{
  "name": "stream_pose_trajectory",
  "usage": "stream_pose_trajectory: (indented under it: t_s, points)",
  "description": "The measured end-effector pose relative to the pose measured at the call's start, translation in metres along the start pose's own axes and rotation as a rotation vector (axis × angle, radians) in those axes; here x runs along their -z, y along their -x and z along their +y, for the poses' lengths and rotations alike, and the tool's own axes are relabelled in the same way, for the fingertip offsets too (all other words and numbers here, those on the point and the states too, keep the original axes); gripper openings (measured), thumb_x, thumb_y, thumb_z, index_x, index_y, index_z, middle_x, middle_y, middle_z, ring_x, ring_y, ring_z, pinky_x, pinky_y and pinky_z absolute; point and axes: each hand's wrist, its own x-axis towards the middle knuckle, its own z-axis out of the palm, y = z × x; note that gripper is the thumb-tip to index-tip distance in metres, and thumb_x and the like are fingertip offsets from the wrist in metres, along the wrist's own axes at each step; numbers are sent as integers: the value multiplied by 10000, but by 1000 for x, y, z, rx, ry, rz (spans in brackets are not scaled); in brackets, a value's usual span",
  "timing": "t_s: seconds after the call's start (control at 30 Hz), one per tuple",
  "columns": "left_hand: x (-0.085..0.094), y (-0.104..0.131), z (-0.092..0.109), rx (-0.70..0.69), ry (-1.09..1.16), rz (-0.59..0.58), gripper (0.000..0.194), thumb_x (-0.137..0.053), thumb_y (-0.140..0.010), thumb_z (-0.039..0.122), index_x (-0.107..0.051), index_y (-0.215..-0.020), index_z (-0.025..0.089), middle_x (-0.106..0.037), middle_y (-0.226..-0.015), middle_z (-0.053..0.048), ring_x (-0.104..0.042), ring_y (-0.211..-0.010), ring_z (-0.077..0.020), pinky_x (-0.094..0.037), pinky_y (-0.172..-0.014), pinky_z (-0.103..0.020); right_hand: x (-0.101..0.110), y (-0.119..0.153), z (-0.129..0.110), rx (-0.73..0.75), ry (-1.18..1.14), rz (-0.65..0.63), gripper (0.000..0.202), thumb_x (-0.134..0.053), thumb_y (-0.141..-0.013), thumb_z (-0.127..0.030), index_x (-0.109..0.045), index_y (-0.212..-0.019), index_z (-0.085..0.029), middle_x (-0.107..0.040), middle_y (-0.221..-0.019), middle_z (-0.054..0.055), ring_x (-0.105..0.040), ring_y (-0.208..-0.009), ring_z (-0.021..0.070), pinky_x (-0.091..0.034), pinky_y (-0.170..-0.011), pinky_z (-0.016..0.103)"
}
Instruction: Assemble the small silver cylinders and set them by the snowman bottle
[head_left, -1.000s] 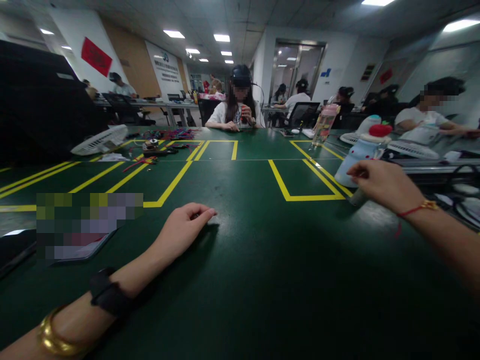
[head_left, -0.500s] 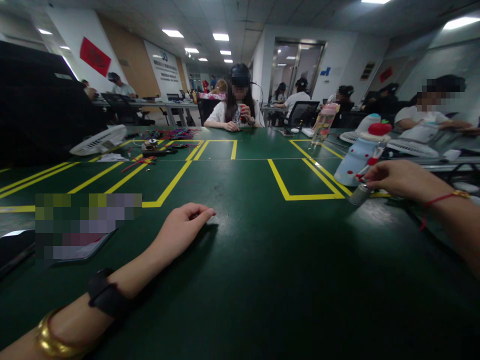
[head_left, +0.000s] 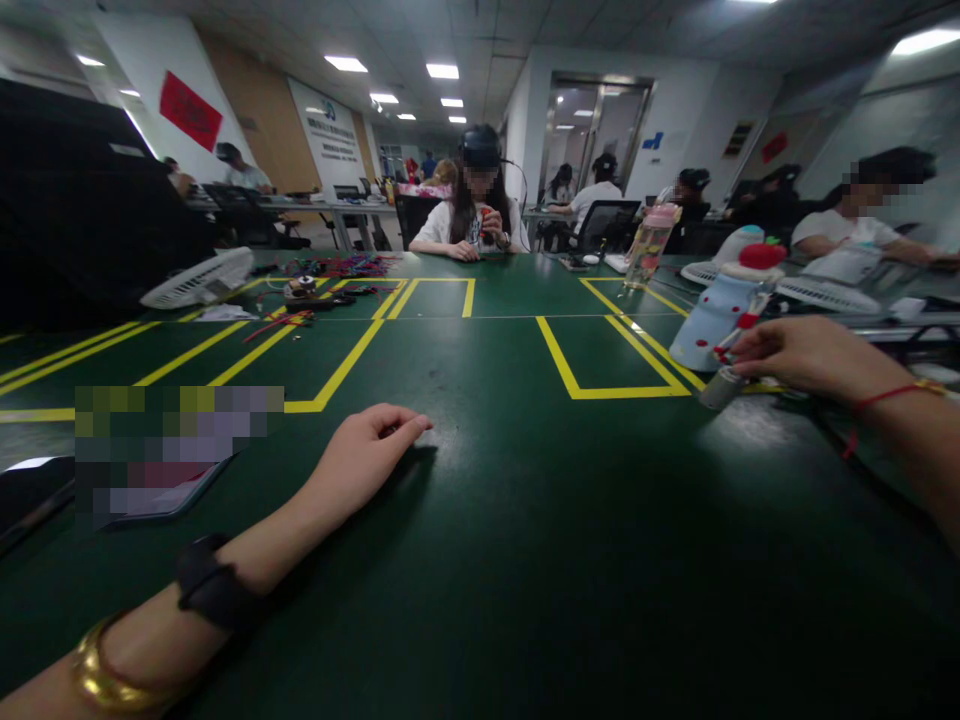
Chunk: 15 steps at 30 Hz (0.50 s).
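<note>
My right hand [head_left: 795, 360] pinches a small silver-grey metal cylinder [head_left: 721, 388] between thumb and fingers, tilted just above the table. Behind the fingers stands a pale blue bottle [head_left: 705, 318] with a red, fruit-shaped top; the fingers overlap its right side in view. Over the bare middle of the green table [head_left: 525, 520], my left hand [head_left: 375, 445] lies low with curled fingers and the thumb against them. Nothing shows in its grip, though the palm side is hidden.
Left of my left arm lies a flat device [head_left: 161, 505] with a blurred-out screen. Tangled wires [head_left: 345, 265], a white fan [head_left: 199, 280] and a pink-lidded bottle [head_left: 651, 245] stand farther back. A co-worker [head_left: 472, 200] sits opposite, holding something red. Yellow tape [head_left: 626, 394] marks the tabletop.
Almost nothing differs. My right hand and the cylinder have shifted very slightly to the right in view; my left hand has stayed where it was.
</note>
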Motion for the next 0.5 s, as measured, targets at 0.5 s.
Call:
stream_pose_trajectory:
  t_s: [0.5]
  points:
    - [0, 1, 0, 7, -7, 2, 327, -551, -805, 508, -720, -865, 235, -733, -850, -29, -646, -804, -239, -446, -689, -319, -7, -7, 9, 20, -65, -18, 291, -681, -677, -173, -671, -965, -131, -700, -896, 66, -628, -780, 142, -414, -722, 242]
